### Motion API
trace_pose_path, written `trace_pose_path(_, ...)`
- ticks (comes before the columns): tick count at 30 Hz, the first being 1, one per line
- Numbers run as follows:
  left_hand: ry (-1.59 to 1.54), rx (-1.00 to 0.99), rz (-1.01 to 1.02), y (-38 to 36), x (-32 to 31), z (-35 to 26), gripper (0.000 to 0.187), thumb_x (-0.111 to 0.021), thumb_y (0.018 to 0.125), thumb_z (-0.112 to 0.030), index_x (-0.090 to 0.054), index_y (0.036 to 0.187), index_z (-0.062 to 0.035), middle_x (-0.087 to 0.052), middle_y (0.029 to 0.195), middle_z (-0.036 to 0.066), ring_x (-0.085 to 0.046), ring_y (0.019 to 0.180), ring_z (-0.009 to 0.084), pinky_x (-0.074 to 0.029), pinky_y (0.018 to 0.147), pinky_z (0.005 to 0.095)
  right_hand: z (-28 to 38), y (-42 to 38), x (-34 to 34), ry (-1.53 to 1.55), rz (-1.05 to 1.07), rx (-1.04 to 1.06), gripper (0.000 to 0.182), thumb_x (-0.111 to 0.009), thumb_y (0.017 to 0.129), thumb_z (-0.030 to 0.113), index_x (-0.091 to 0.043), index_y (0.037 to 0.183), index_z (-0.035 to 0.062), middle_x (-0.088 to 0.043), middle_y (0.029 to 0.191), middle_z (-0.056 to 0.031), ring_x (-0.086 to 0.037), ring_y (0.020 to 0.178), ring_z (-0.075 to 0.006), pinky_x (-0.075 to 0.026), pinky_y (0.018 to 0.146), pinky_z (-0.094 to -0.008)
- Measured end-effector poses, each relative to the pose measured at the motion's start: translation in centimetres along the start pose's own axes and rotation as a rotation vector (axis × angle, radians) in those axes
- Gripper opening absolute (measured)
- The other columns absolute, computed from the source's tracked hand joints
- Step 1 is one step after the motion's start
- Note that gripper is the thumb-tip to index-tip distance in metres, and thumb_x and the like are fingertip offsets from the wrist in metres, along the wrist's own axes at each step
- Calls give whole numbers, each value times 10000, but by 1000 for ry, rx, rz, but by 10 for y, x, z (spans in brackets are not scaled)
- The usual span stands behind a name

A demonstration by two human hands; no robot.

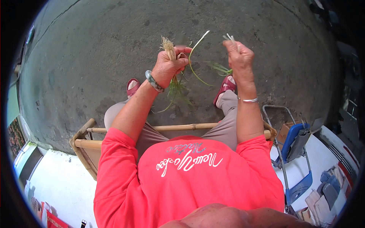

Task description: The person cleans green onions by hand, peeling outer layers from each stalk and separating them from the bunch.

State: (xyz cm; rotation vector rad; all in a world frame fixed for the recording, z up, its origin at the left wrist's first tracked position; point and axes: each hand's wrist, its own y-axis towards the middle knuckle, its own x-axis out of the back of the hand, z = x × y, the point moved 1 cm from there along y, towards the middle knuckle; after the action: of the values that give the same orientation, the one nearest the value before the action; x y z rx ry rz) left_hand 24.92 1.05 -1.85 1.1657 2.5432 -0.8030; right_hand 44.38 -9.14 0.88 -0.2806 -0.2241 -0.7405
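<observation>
My left hand point(170, 66) is closed around a bunch of scallions point(168, 46), their pale, hairy roots pointing up and away from me. Green leaves point(175, 88) hang out below that fist. One thin scallion stalk point(194, 70) with a white end curves past the left fingertips, between my two hands. My right hand point(240, 57) makes a fist around several more scallions, whose white ends point(230, 37) stick out at the top. Their green tops point(221, 69) show beside the right wrist.
Grey concrete floor point(114, 45) spreads ahead, with my red sandals point(224, 88) on it. I sit on a bamboo chair point(87, 144). To the right stand a blue metal-framed folding chair point(291, 152), a cardboard box point(284, 133) and a pile of shoes point(323, 193).
</observation>
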Motion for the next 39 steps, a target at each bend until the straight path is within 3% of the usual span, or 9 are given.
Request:
trace_pose_path(4,-17,-21,-25,-4,-3,-4,280,-589,826,-5,-574,1106,3,-569,759,-22,-449,564,14,-355,478,162,-2,-5,-9,-119,114,39,155,-565,784,100,-623,848,-29,-494,596,43,-411,531,-34,-366,481,-236)
trace_pose_path(8,-8,-21,-23,-5,-1,-5,281,-598,804,-5,-596,1085,5,-593,764,-4,-493,592,25,-383,507,166,1,-6,-18,-212,126,108,163,-604,793,128,-601,847,-25,-508,601,32,-427,532,-50,-374,486,-237)
trace_pose_path(11,-3,-37,-17,-5,-1,-4,287,-596,805,-11,-595,1092,3,-594,768,-4,-499,604,24,-386,517,163,12,-11,-22,-176,155,32,199,-659,796,178,-587,844,-1,-513,597,29,-417,493,-41,-348,446,-218)
trace_pose_path(13,-21,-48,-28,-5,-2,-2,272,-589,825,-13,-579,1096,4,-592,789,-12,-462,588,11,-361,496,157,12,-12,-25,256,241,-187,212,-679,811,208,-589,855,21,-491,582,44,-383,455,-16,-300,403,-189)
trace_pose_path(16,-20,-88,34,-6,-9,4,272,-594,817,-5,-585,1089,3,-594,803,-8,-479,607,18,-380,517,162,6,-20,-37,455,333,-253,151,-657,832,180,-597,830,41,-468,575,64,-340,427,5,-247,376,-172)
trace_pose_path(20,55,-65,39,-3,-12,21,258,-616,802,7,-602,1059,6,-592,794,-6,-512,630,41,-417,552,181,0,-26,-44,496,333,-245,133,-644,840,165,-612,765,59,-453,563,74,-334,439,5,-240,391,-174)
trace_pose_path(30,107,-21,-114,-4,-10,1,189,-616,848,-103,-618,1014,-13,-578,706,-27,-487,578,19,-365,481,164,14,-26,-33,341,499,-220,170,-605,871,182,-600,750,63,-490,586,57,-383,501,-5,-281,440,-173)
trace_pose_path(32,71,-26,-86,-5,-11,0,159,-620,855,-121,-620,980,-23,-578,700,-26,-487,572,18,-364,479,162,14,-29,-34,203,587,-170,189,-614,872,192,-588,737,63,-491,588,59,-401,520,-13,-301,453,-181)
trace_pose_path(39,-67,-31,-17,-3,-6,6,95,-609,866,-114,-617,919,-35,-579,691,-28,-505,570,25,-372,480,159,5,-30,-41,187,611,-117,184,-652,844,147,-572,699,67,-473,585,70,-388,534,-14,-304,458,-199)
